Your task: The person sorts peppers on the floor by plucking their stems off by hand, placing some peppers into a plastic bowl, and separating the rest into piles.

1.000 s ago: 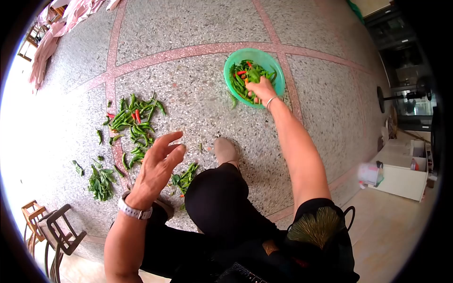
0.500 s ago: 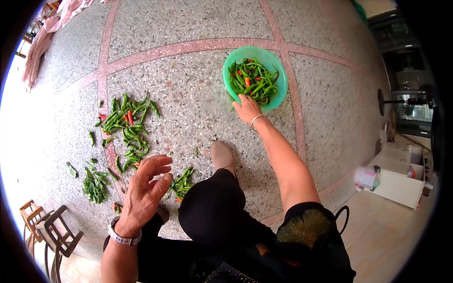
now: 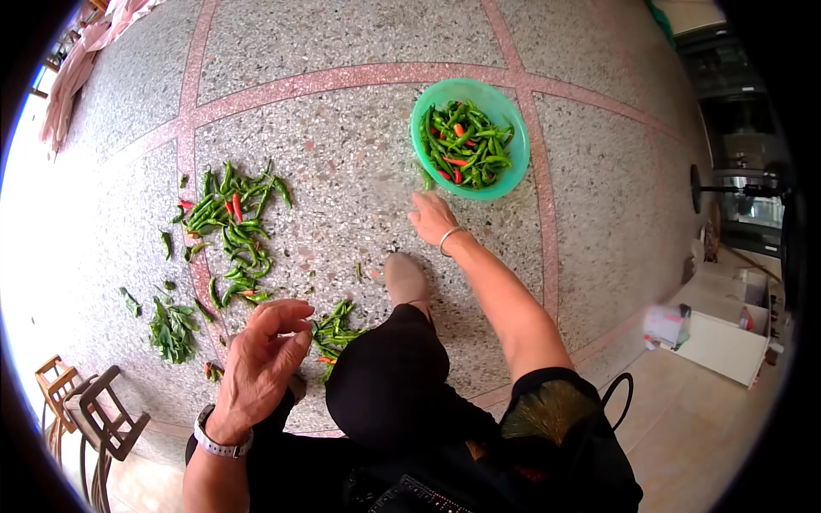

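My right hand (image 3: 434,218) is just below the green plastic bowl (image 3: 519,175), off its rim. Its fingers are loosely bent and partly apart, with nothing visible in them. The bowl holds many green chili peppers (image 3: 487,145) and a few red ones. One green chili (image 3: 426,178) lies against the bowl's left outer side. My left hand (image 3: 261,363) hovers at the lower left with curved fingers, the thumb apart from them, and I see nothing in it. It is between a spread of green and red chilies (image 3: 235,227) and a smaller heap (image 3: 335,332) by my knee.
A bunch of green leaves (image 3: 174,332) lies on the speckled floor at left. Small wooden stools (image 3: 107,416) stand at lower left. My shoe (image 3: 406,280) is between the heaps and bowl. A white box (image 3: 718,342) is at right; pink cloth (image 3: 73,81) hangs at upper left.
My right hand has drawn back from the bowl's rim, down and to the left. The fingers and thumb of my left hand have come a little closer together.
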Demonstrator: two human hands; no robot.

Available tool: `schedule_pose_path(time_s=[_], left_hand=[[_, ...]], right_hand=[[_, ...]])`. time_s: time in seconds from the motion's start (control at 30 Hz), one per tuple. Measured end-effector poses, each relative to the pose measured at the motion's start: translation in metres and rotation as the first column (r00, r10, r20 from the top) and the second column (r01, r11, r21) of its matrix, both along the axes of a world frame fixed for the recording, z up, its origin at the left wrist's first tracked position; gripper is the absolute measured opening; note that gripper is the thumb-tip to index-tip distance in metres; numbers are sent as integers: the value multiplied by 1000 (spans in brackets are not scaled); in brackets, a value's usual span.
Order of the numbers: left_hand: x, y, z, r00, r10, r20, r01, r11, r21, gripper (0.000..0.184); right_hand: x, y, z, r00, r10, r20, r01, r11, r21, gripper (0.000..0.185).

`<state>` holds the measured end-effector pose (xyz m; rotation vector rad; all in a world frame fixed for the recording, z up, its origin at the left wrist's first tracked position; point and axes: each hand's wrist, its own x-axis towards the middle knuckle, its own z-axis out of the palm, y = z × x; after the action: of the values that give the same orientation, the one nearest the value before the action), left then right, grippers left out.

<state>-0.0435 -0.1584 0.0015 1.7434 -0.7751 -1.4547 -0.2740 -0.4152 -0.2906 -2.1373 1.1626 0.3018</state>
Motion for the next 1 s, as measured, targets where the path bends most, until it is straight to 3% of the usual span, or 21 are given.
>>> schedule_pose_path(time_s=[0.1, 0.13, 0.27, 0.37, 0.47, 0.57, 0.6, 0.67, 0.73, 0.8, 0.83, 0.9, 1.0], left_hand=[[1, 4, -3, 1000, -12, 1, 12, 1000, 25, 27], [1, 6, -4, 1000, -7, 0, 7, 999, 34, 27], [3, 8, -6, 1000, -2, 4, 2, 999, 47, 27], [4, 5, -3, 999, -28, 24, 27, 998, 57, 27], [1, 6, -6, 999, -43, 21, 41, 997, 63, 26], [-1, 8, -12, 989, -146, 29, 143, 985, 92, 27], [-3, 11, -17, 979, -196, 60, 192, 980, 58, 26], [-7, 17, -25, 953, -281, 116, 288, 956, -53, 28], [-5, 22, -28, 879, -433, 199, 454, 888, -72, 32], [4, 25, -30, 818, -539, 199, 554, 832, -20, 33], [10, 26, -32, 783, -591, 195, 602, 799, 4, 34], [31, 34, -46, 748, -611, 260, 624, 780, 40, 39], [81, 61, -90, 800, -434, 414, 451, 890, 61, 34]], right_hand=[[16, 2, 4, 936, -247, -251, 251, 968, -18, 61], [18, -5, -2, 914, -280, -292, 320, 942, 97, 67], [29, 1, 0, 906, -230, -354, 267, 962, 57, 67], [11, 10, -38, 961, -138, -239, 136, 990, -26, 64], [-3, 26, -43, 998, -63, 14, 64, 995, -75, 59], [-3, 35, -9, 985, 34, 168, -14, 993, -117, 60], [0, 35, 11, 981, 10, 192, 0, 999, -49, 60], [-3, 30, 30, 940, 70, 334, -24, 990, -141, 60], [-7, 13, 48, 939, 166, 300, -59, 940, -336, 61], [-15, -15, 55, 933, 137, 333, 16, 908, -419, 61], [-13, -25, 65, 910, -29, 413, 152, 951, -268, 61], [-9, -40, 85, 891, -153, 427, 261, 943, -207, 60], [-14, -55, 89, 953, -86, 290, 202, 894, -400, 53]])
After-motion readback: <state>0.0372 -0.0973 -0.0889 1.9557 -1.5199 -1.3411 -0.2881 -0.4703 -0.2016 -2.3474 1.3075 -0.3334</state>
